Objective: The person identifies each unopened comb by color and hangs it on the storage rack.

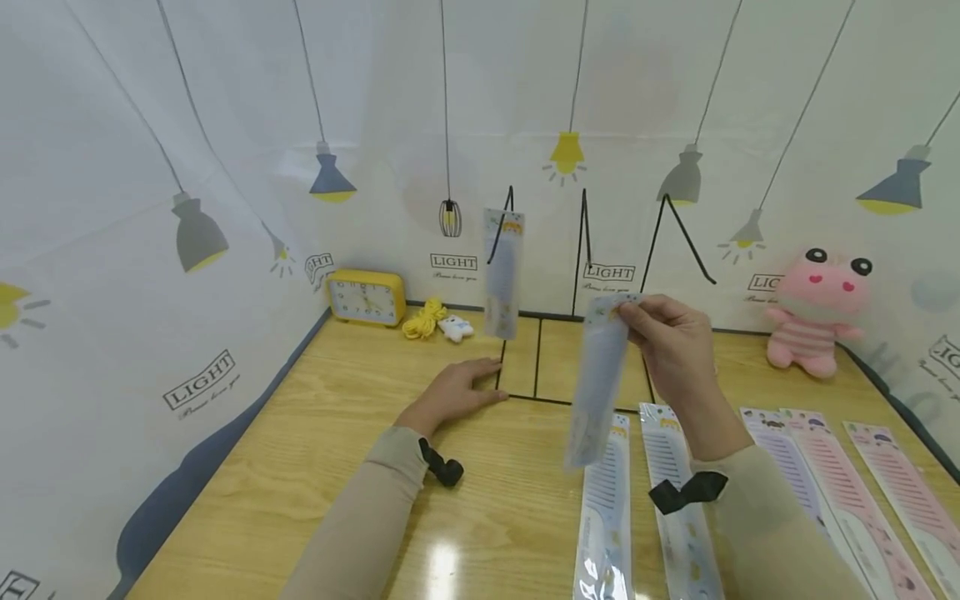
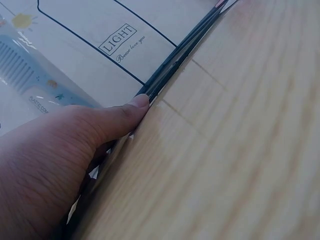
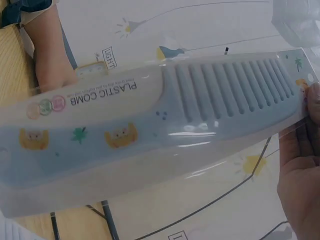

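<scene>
My right hand (image 1: 675, 342) pinches the top of a clear sleeve with a blue plastic comb (image 1: 597, 383) inside, hanging upright in front of a black wire rack (image 1: 536, 358). The right wrist view shows this comb (image 3: 200, 110) close up, with printed animals and leaves. My left hand (image 1: 453, 390) lies low at the rack's front left corner, holding its base bar; in the left wrist view the thumb (image 2: 117, 120) presses on the bar and the fingers are mostly hidden. Another packaged blue comb (image 1: 501, 275) hangs from the rack's left hook.
Two packaged blue combs, one (image 1: 607, 508) and another (image 1: 663, 450), lie on the table's right half. Purple (image 1: 783, 458) and pink (image 1: 847, 483) combs lie farther right. A yellow clock (image 1: 366, 297), yellow cord (image 1: 425, 320) and pink plush toy (image 1: 813, 317) stand along the wall.
</scene>
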Demonstrator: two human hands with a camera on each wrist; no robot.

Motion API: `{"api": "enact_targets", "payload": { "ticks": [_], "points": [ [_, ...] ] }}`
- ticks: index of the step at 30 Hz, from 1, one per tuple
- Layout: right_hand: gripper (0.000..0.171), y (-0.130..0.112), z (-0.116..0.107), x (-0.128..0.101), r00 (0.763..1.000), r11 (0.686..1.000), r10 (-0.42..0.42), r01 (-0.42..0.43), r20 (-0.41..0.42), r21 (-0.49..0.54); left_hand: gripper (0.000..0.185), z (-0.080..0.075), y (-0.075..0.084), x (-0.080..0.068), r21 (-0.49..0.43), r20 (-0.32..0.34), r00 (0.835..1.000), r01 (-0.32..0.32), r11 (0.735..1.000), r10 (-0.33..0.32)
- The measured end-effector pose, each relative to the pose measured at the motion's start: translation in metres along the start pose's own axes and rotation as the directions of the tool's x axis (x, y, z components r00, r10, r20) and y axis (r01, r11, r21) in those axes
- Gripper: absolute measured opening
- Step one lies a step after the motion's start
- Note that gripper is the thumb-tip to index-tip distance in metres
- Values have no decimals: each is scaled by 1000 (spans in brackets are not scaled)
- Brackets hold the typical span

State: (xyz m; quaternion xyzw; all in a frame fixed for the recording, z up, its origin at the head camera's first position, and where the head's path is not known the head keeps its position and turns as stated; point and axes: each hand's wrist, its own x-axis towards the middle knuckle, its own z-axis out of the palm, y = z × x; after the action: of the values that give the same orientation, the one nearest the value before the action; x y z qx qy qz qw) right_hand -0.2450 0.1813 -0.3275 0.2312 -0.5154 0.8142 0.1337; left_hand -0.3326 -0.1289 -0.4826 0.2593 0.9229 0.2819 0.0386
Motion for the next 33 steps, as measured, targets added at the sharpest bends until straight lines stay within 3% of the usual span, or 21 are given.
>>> {"api": "enact_targets", "payload": {
  "ticks": [4, 8, 11, 15, 20, 25, 29, 33],
  "points": [
    [7, -5, 15, 7, 999, 998, -24, 25, 26, -64, 72, 0, 0, 0, 4, 1, 1000, 1, 1000, -1],
    [6, -8, 34, 14, 996, 968, -74, 81, 42, -237, 72, -1, 1, -1, -5, 1, 1000, 0, 1000, 0],
    [6, -8, 48, 20, 986, 895, -143, 168, 90, -414, 71, -2, 2, -2, -17, 1, 1000, 3, 1000, -3],
    [9, -5, 63, 27, 955, 757, -221, 295, 196, -583, 71, -1, 2, -3, -23, 3, 1000, 10, 1000, -10],
    [11, 3, 76, 38, 901, 649, -290, 433, 323, -625, 72, 0, 1, -2, -15, -5, 1000, 12, 1000, -12],
    [10, 10, 85, 48, 863, 603, -321, 504, 390, -618, 72, -1, -1, 0, -29, -2, 1000, 11, 1000, -12],
    [10, 17, 92, 56, 856, 576, -305, 516, 418, -634, 71, -1, -3, 1, -35, 2, 1000, 9, 999, -9],
    [12, 25, 99, 63, 871, 556, -278, 490, 405, -672, 70, -1, -2, 0, -60, -1, 1000, 15, 998, -15]
  ]
}}
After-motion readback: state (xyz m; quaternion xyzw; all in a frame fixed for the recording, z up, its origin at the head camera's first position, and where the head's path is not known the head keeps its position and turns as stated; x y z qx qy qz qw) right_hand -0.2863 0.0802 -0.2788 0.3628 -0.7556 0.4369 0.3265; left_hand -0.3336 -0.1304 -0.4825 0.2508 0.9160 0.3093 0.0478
